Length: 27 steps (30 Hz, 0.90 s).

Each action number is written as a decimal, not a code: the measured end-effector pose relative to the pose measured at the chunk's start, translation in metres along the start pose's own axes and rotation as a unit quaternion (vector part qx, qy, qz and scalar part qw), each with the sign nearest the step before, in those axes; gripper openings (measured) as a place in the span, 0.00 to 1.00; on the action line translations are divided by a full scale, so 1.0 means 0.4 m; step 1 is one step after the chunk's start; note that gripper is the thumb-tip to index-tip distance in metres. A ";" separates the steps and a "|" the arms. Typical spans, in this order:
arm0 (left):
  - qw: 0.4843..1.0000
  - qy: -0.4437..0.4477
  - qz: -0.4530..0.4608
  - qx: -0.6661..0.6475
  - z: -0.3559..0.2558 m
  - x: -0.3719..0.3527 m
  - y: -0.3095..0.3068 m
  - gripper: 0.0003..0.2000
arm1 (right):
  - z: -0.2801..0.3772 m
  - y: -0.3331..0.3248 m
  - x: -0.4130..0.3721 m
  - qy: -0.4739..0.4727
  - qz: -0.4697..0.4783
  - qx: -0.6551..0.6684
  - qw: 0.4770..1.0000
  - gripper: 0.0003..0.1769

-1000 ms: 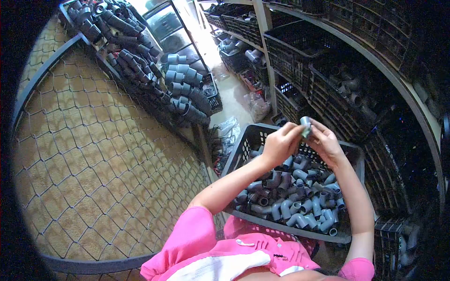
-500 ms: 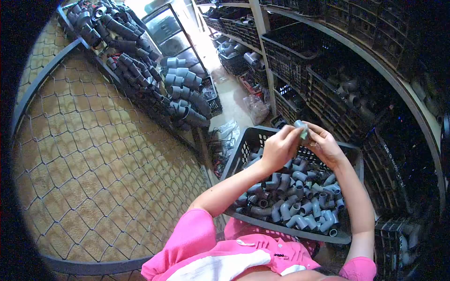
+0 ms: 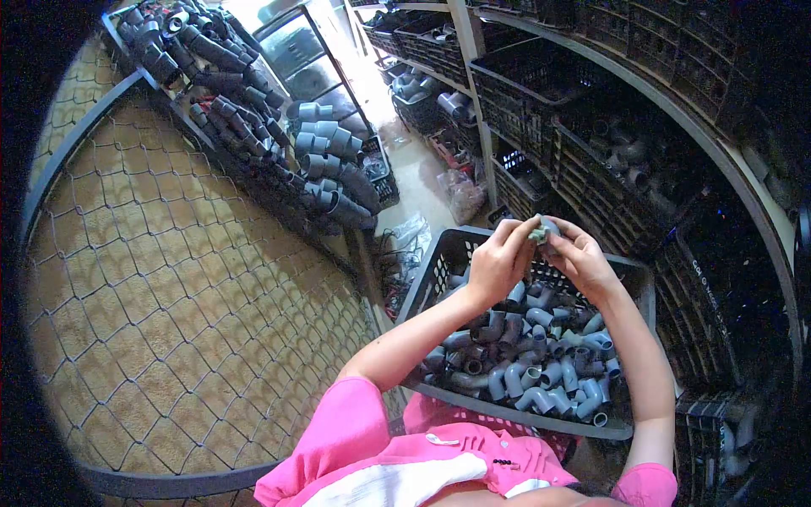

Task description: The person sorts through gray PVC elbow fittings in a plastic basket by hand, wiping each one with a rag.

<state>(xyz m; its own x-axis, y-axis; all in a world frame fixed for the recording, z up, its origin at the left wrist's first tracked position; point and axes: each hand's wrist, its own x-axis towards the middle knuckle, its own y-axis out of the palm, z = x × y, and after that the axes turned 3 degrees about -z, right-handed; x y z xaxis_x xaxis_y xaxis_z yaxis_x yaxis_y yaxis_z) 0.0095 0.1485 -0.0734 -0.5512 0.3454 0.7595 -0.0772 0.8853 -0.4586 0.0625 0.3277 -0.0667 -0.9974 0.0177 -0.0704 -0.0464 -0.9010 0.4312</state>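
Observation:
Above the far side of a black crate full of grey pipe elbows, both hands meet. My right hand is closed around a grey pipe fitting. Fingers of my left hand pinch a small greenish piece against the fitting's near left side. The fingers hide most of both items, so their exact shapes cannot be made out.
Wire mesh in a metal frame covers the left side. Grey pipe fittings are stacked beyond it. Shelves with black crates line the right. Clear plastic bags lie on the floor ahead.
The fitting has turned in my fingers and sits a little differently, with the greenish piece now more to its left. My left hand has shifted slightly left.

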 end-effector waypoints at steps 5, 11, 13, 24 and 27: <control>0.997 0.071 0.028 -0.013 -0.015 -0.013 0.004 0.22 | 0.002 -0.011 0.005 0.009 -0.064 0.005 0.998 0.20; 1.000 0.005 -0.025 0.016 0.021 0.018 -0.017 0.16 | -0.005 0.014 -0.010 0.066 -0.056 0.038 0.996 0.20; 0.999 0.030 0.005 0.013 0.018 0.000 -0.014 0.16 | 0.006 0.025 -0.015 0.061 -0.064 0.036 0.995 0.20; 0.994 0.101 -0.028 0.011 0.016 0.017 -0.026 0.17 | -0.002 0.036 -0.017 0.059 -0.025 0.051 0.997 0.20; 0.991 0.126 0.035 -0.014 0.004 -0.009 -0.004 0.18 | -0.005 0.011 -0.013 0.059 -0.037 0.069 0.995 0.20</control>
<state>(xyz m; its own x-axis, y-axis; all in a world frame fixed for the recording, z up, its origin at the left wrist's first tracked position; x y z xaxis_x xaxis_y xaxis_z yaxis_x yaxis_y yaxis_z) 0.0104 0.1453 -0.0763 -0.3298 0.4704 0.8185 -0.0208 0.8632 -0.5044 0.0675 0.3225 -0.0663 -0.9779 0.0237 -0.2079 -0.1349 -0.8308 0.5400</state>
